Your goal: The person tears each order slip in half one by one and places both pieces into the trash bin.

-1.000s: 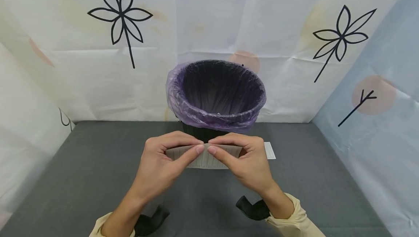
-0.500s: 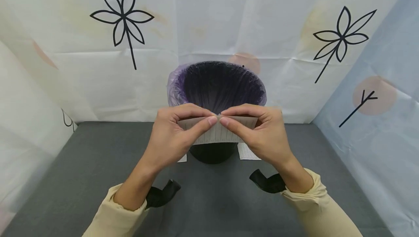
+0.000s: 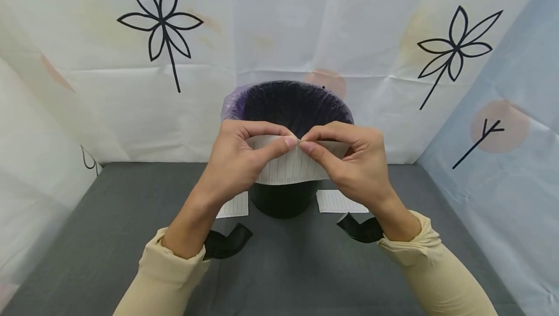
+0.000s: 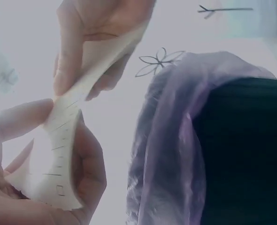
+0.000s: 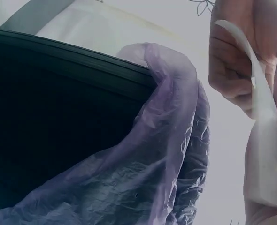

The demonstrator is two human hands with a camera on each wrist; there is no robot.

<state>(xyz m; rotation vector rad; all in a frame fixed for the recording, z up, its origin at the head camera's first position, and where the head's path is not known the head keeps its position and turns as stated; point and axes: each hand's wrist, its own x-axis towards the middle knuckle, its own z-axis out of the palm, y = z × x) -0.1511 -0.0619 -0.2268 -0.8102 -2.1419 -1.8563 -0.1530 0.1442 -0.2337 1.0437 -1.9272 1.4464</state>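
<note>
Both hands hold one lined sheet of paper [image 3: 286, 168] upright before the bin, pinching its top edge near the middle. My left hand [image 3: 238, 158] has thumb and forefinger on the left part; the right hand [image 3: 358, 160] pinches just beside it. The thumb tips almost meet. In the left wrist view the paper [image 4: 58, 154] bends in a curve between the hands, with printed lines and a small square showing. Whether the top edge is torn cannot be made out. Behind stands a dark trash bin [image 3: 284, 202] with a purple bag [image 3: 233, 105] folded over its rim.
Two more lined sheets lie on the grey table: a left sheet [image 3: 236, 205], partly behind the left wrist, and a right sheet [image 3: 342, 202]. Black wrist mounts [image 3: 227, 242] hang below the sleeves. A patterned cloth wall [image 3: 279, 24] closes off the back.
Both hands have risen and gone forward and slightly right with the paper, from above the table to before the bin's rim. The sheets on the table have come into fuller view.
</note>
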